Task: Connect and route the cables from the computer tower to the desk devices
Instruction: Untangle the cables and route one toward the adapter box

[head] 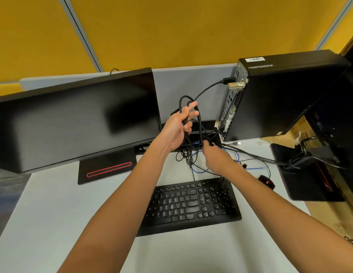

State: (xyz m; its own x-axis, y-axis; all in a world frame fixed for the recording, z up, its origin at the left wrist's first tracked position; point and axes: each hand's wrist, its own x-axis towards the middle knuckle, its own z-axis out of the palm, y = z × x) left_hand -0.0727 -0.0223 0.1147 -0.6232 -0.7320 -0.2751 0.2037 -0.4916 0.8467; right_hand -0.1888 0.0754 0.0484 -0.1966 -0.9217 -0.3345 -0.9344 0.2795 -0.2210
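A black computer tower [280, 95] stands at the back right, its rear ports facing left. A black cable [207, 90] is plugged in near its top and arcs down to a coiled bundle of black cables [199, 119]. My left hand [177, 129] holds that coil raised, fingers curled round the loops. Lower down, my right hand [215, 156] pinches black cable strands just above the desk. A black monitor [73, 119] stands at the left on its red-striped base. A black keyboard [191, 203] lies in front of my hands, and a black mouse [266, 181] is to its right.
Loose black cables and a blue cable [201, 170] lie tangled on the white desk [53, 213] behind the keyboard. A second monitor stand [309, 174] with a cable bundle sits at the right beside a cardboard box [290, 134]. Yellow partition panels rise behind.
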